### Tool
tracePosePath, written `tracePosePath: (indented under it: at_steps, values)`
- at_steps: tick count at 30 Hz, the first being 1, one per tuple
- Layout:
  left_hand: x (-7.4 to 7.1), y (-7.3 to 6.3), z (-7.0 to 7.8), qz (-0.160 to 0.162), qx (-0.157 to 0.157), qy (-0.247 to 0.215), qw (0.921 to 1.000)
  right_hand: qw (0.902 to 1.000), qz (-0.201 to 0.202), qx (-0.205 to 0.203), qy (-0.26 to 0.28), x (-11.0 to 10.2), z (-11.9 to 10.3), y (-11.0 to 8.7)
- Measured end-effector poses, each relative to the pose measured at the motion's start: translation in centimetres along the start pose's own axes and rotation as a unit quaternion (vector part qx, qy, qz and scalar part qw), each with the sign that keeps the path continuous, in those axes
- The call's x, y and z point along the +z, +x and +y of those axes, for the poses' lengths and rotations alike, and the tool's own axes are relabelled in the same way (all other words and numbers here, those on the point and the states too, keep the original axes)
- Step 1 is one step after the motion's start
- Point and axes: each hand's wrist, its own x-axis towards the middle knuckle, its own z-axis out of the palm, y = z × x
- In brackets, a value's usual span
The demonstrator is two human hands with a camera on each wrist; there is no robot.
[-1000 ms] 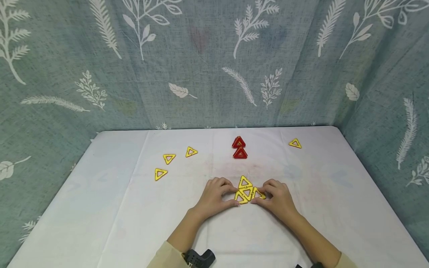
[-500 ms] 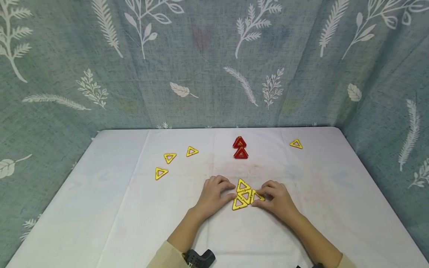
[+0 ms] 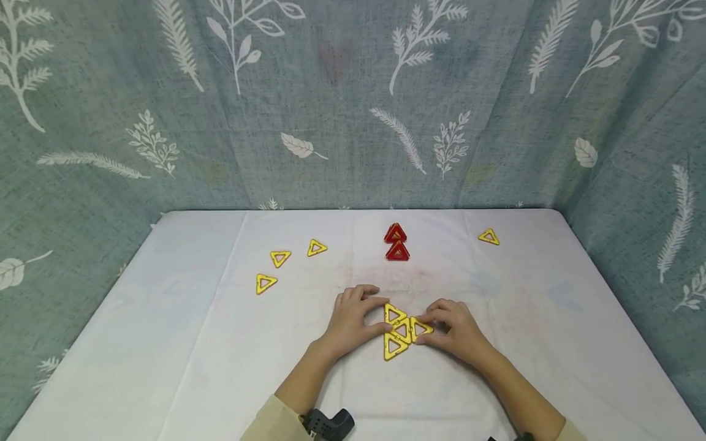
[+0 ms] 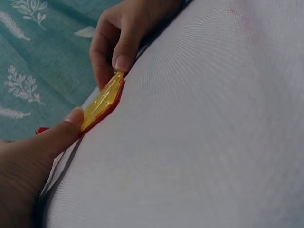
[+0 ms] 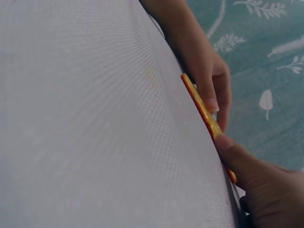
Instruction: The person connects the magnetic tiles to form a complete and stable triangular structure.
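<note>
Several yellow triangular tiles with open centres lie joined edge to edge in front of the person: a middle tile (image 3: pixel 401 331), an upper tile (image 3: pixel 394 315), a lower tile (image 3: pixel 394 347) and a right tile (image 3: pixel 421 329). The left hand (image 3: pixel 353 315) holds the group's left side, index finger at the upper corner and thumb at the middle. The right hand (image 3: pixel 455 327) pinches the right tile between thumb and fingers. Both wrist views show the group (image 4: pixel 102 102) edge-on, with a red layer under the yellow. The right thumb (image 5: pixel 225 142) presses on its edge.
Two red triangular pieces (image 3: pixel 397 251) stand near the back, one behind the other. Loose yellow triangles lie at the left, one nearest (image 3: pixel 266 283), and another yellow triangle (image 3: pixel 488 237) at the back right. A leaf-patterned curtain (image 3: pixel 331 122) rises behind the white tabletop (image 3: pixel 220 367).
The joined tiles have turned counterclockwise and shifted a little toward the person. The left thumb and index finger have spread apart along the group's left side. The right hand keeps its pinch.
</note>
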Motion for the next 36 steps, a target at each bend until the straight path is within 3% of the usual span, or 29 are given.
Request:
tracePosePath:
  at_steps: [5, 15, 26, 36]
  values:
    - [-0.03, 0.19, -0.13, 0.019, -0.012, -0.032, 0.9992, 0.9988, -0.003, 0.035, -0.035, 0.04, -0.39, 0.15]
    - [0.08, 0.26, -0.02, 0.056, -0.039, -0.088, 0.9938, 0.9943, 0.008, 0.061, -0.087, 0.26, -1.02, 0.26]
    - [0.17, 0.25, 0.24, 0.061, -0.047, -0.079, 0.9939, 0.9961, 0.033, 0.056, -0.06, 0.53, -0.54, 0.18]
    - [0.18, 0.29, 0.52, 0.074, -0.054, -0.066, 0.9936, 0.9988, 0.037, 0.018, -0.027, 0.66, -0.54, 0.15]
